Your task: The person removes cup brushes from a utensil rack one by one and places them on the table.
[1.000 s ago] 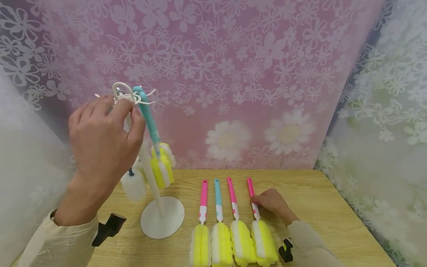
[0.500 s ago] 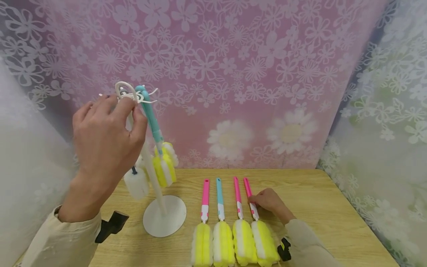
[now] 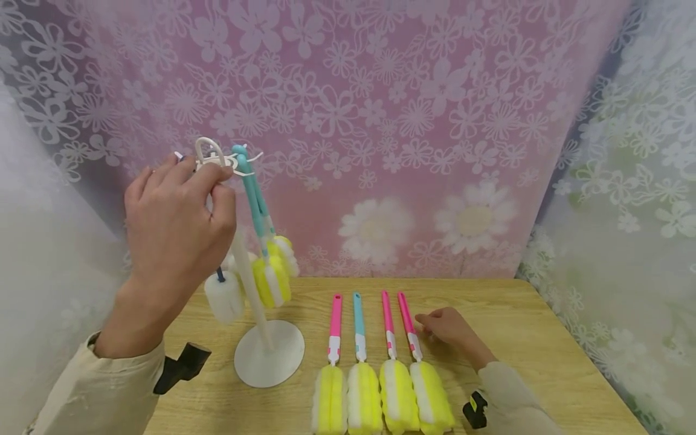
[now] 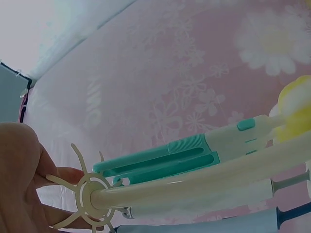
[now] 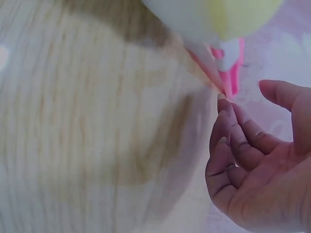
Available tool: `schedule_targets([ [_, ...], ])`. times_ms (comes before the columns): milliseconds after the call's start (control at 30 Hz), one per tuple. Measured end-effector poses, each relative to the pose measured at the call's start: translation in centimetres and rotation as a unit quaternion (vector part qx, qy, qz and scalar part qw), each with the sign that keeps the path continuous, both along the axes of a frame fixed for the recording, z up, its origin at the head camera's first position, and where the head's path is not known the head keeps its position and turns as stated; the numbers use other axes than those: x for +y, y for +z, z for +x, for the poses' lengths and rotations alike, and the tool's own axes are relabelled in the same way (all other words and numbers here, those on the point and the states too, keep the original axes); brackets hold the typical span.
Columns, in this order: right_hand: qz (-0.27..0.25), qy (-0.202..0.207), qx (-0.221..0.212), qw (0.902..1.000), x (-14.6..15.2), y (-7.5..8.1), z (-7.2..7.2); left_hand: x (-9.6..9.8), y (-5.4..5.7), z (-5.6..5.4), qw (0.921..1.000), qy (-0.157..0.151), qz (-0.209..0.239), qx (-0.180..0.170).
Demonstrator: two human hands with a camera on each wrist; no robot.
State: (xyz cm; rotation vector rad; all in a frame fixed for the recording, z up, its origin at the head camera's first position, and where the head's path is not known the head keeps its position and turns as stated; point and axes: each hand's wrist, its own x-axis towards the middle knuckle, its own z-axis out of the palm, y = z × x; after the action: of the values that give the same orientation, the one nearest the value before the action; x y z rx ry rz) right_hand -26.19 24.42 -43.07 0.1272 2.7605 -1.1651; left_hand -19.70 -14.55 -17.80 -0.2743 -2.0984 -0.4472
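Observation:
My left hand [image 3: 174, 223] grips the top of a white brush stand [image 3: 247, 272], its fingers around the hooked ring [image 4: 83, 199]. Two teal-handled sponge brushes [image 3: 252, 193] hang from the hooks on the right side. A white-headed brush [image 3: 225, 299] with a dark stem hangs lower left, its upper part behind the hand. To the right, my right hand [image 3: 447, 329] hovers just beside the rightmost pink-handled brush [image 3: 405, 311], holding nothing. In the right wrist view its fingers are lightly bent and the thumb stands apart from them.
Three more yellow-and-white sponge brushes lie in the row: a pink one [image 3: 335, 323], a blue one [image 3: 358, 320] and another pink one [image 3: 388, 320]. The round stand base [image 3: 269, 362] rests on the wooden table [image 3: 489, 296]. Flowered curtains [image 3: 353, 121] enclose the back and sides.
The right hand pushed the rightmost pink brush slightly left, then let go and drew away to the right. The hanging teal brushes shifted right and spread as the stand's top turned.

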Motion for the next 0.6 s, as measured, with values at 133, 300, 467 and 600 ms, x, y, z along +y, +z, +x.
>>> schedule_targets([
  [133, -0.017, 0.001, 0.017, 0.9997, 0.4, 1.0, 0.1, 0.0, 0.1, 0.1, 0.9997, 0.009, 0.007, -0.024],
  [300, -0.056, 0.021, 0.047, 0.9971, -0.3, 2.9, 0.0, -0.1, 0.3, 0.3, 0.9992, 0.028, 0.0, -0.027],
  [467, -0.074, 0.045, 0.081, 0.9929, -1.9, 5.5, 0.1, -0.2, 0.5, 0.5, 0.9987, 0.032, -0.021, -0.033],
  [600, -0.096, 0.065, 0.1, 0.9882, -4.0, 7.7, 0.6, -0.2, 0.5, 0.5, 0.9992, 0.019, -0.022, -0.029],
])
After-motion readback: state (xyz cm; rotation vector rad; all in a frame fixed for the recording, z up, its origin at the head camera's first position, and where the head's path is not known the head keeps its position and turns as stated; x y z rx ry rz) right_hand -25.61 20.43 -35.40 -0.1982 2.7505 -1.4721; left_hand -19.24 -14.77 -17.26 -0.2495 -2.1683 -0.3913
